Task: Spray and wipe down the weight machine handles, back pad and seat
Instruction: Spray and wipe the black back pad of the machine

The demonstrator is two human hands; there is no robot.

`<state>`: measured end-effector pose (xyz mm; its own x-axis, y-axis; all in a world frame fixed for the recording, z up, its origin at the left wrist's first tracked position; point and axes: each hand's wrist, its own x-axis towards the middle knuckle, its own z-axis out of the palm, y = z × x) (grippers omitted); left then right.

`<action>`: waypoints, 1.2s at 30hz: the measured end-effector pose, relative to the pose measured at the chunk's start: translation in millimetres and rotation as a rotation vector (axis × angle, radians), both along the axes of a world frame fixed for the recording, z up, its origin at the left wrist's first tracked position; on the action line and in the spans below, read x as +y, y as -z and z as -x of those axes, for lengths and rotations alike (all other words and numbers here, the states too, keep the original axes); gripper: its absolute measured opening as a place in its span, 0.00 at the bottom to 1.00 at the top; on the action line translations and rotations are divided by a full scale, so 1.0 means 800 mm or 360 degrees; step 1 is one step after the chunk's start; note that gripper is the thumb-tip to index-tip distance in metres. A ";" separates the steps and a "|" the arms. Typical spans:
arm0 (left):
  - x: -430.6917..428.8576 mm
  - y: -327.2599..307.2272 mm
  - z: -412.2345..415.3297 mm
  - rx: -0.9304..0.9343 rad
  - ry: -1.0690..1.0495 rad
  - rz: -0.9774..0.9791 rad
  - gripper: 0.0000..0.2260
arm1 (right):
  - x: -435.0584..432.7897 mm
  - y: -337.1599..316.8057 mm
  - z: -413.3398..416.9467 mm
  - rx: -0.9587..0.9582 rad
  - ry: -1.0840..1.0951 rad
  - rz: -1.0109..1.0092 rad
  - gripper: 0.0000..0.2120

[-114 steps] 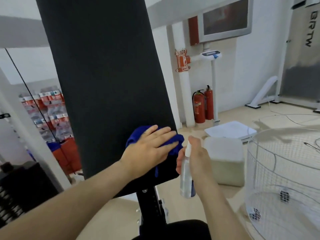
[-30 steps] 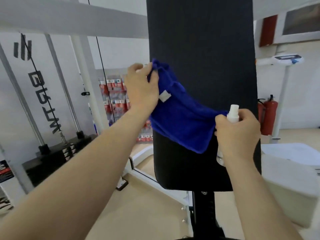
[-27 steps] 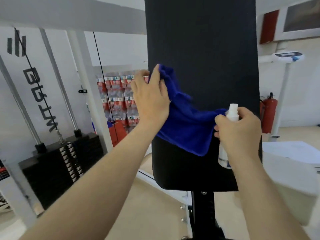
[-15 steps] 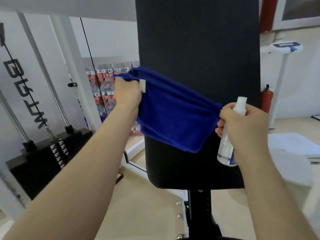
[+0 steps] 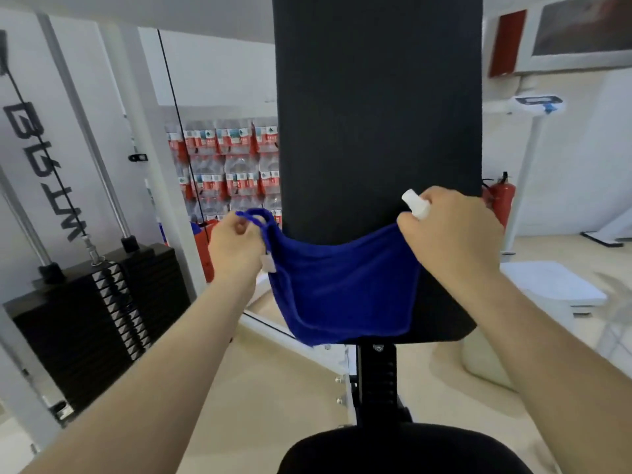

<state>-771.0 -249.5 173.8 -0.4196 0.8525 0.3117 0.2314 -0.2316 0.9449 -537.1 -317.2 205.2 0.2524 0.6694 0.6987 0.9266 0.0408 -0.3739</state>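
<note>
A tall black back pad (image 5: 378, 114) stands upright before me, with the black seat (image 5: 393, 449) at the bottom edge of view. A blue cloth (image 5: 342, 289) hangs spread in front of the pad's lower part. My left hand (image 5: 237, 248) pinches its left corner, just left of the pad. My right hand (image 5: 451, 237) holds the cloth's right corner together with a spray bottle (image 5: 415, 203); only the bottle's white top shows above my fingers. No machine handles are visible.
A black weight stack (image 5: 102, 313) with guide rods and a cable stands at left. Packs of water bottles (image 5: 225, 172) are stacked behind. A red fire extinguisher (image 5: 501, 200), a white scale post (image 5: 531, 159) and a white platform (image 5: 550, 285) are at right.
Both hands have dropped lower with the cloth stretched between them; it now hangs over the pad's lower part. Earlier the left hand was pressing the cloth flat against the pad.
</note>
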 end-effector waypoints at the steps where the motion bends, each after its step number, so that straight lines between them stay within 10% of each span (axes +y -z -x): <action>1: 0.000 -0.022 -0.006 -0.0062 -0.0027 -0.0110 0.08 | 0.008 -0.017 -0.006 -0.0013 0.0020 -0.0080 0.12; 6: -0.003 -0.083 -0.049 0.0067 -0.0103 -0.0572 0.06 | 0.035 -0.065 -0.039 -0.0049 0.0200 -0.0310 0.15; 11: -0.015 -0.012 -0.092 0.0876 -0.0128 -0.0436 0.42 | 0.036 -0.022 -0.032 -0.0184 0.0150 -0.0247 0.13; 15: -0.024 0.030 -0.086 0.0904 -0.0236 -0.0388 0.39 | 0.007 0.031 -0.009 -0.0186 0.0083 -0.0054 0.12; 21: -0.056 0.120 -0.073 0.0598 -0.0188 -0.0096 0.18 | -0.035 0.097 0.038 0.0039 -0.0252 0.0353 0.07; 25: -0.099 0.151 -0.062 0.0273 -0.0100 0.0111 0.06 | -0.054 0.130 0.077 0.0849 -0.0725 0.0673 0.15; 31: -0.127 0.147 -0.020 -0.1375 0.0364 0.0450 0.10 | -0.067 0.150 0.097 0.1243 -0.0874 0.0983 0.28; 36: -0.146 0.146 -0.001 -0.1704 0.0626 0.0547 0.22 | -0.068 0.152 0.103 0.1168 -0.0908 0.0907 0.28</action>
